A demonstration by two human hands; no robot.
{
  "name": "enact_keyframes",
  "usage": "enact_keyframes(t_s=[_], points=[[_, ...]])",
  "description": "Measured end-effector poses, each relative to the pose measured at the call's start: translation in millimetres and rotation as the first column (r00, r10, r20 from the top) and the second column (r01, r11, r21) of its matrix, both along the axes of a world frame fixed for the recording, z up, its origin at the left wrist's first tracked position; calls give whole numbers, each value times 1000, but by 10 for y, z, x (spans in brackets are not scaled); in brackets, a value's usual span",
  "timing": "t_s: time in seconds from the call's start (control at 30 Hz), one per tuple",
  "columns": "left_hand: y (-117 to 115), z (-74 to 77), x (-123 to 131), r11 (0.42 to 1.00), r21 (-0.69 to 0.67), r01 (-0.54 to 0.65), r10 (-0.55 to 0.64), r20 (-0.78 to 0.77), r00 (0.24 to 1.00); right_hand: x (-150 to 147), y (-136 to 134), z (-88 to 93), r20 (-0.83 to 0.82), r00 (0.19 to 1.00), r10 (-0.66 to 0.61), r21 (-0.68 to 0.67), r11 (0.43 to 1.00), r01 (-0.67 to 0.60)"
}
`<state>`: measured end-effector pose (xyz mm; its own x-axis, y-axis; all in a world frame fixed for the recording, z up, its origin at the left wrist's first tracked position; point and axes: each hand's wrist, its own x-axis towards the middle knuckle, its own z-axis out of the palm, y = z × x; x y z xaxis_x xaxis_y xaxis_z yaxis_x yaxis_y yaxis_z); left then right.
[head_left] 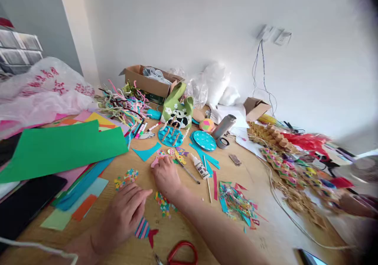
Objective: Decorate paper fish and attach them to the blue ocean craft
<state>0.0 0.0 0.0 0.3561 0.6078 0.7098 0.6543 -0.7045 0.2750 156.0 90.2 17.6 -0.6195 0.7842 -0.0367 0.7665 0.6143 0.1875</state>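
My left hand (pixel 125 214) lies flat on the wooden table (pixel 189 225), fingers stretched out together, its heel partly over a striped paper fish (pixel 145 229). My right hand (pixel 165 175) reaches further forward, seen from the back, its fingers curled down onto small coloured paper shapes (pixel 174 154), with a pink piece (pixel 154 162) at its left. What the fingers hold is hidden. Confetti-like paper bits lie left of the hands (pixel 126 177) and between them (pixel 163 204). A glue tube (pixel 200 168), a thin pen (pixel 189 174) and a wooden stick (pixel 208 182) lie just right of my right hand.
Red-handled scissors (pixel 180 252) lie at the near edge. Green paper (pixel 59 149) tops a stack of sheets at left. Further back are blue paper discs (pixel 203 140), a panda pouch (pixel 177 113), pipe cleaners (pixel 124 103) and a cardboard box (pixel 150 82). Paper scraps (pixel 236 204) lie at right.
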Motion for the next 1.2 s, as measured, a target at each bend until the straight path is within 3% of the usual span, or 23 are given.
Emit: enact_keyframes(t_s=[0.17, 0.27, 0.33, 0.43, 0.53, 0.57, 0.67, 0.83, 0.97, 1.1, 1.2], points=[[-1, 41, 34, 999, -39, 7, -7, 12, 1000, -15, 35, 82, -33, 999, 0, 48, 999, 2], [16, -6, 6, 998, -53, 26, -25, 18, 1000, 242, -21, 311, -138, 989, -47, 110, 992, 62], [36, -57, -17, 998, -42, 47, -46, 29, 999, 544, -150, 460, -250, 959, -133, 135, 976, 171], [63, -122, -35, 996, -30, 83, -82, 41, 996, 1078, -456, 563, -450, 819, -356, 123, 884, 451], [68, -142, -33, 995, -19, 101, -100, 56, 993, 1529, -715, 518, -462, 689, -559, 76, 749, 658], [69, -139, -30, 994, -22, 109, -108, 59, 992, 1636, -758, 483, -425, 659, -621, 65, 705, 706], [81, -119, -25, 992, -45, 121, -118, 59, 991, 1828, -758, 352, -367, 636, -679, 43, 670, 741], [131, -124, -33, 996, -29, 85, -83, 57, 995, 1905, -678, 186, -295, 642, -707, 21, 667, 745], [139, -143, -40, 996, -75, 53, -50, 43, 998, 1791, -928, 156, -438, 653, -618, 9, 723, 691], [136, -112, -33, 993, -112, 37, -31, 48, 998, 1435, -1437, 156, -640, 639, -427, -201, 896, 397], [145, -71, -28, 990, -137, 13, -3, 73, 997, 1156, -1750, 154, -648, 661, -377, -304, 925, 230]])
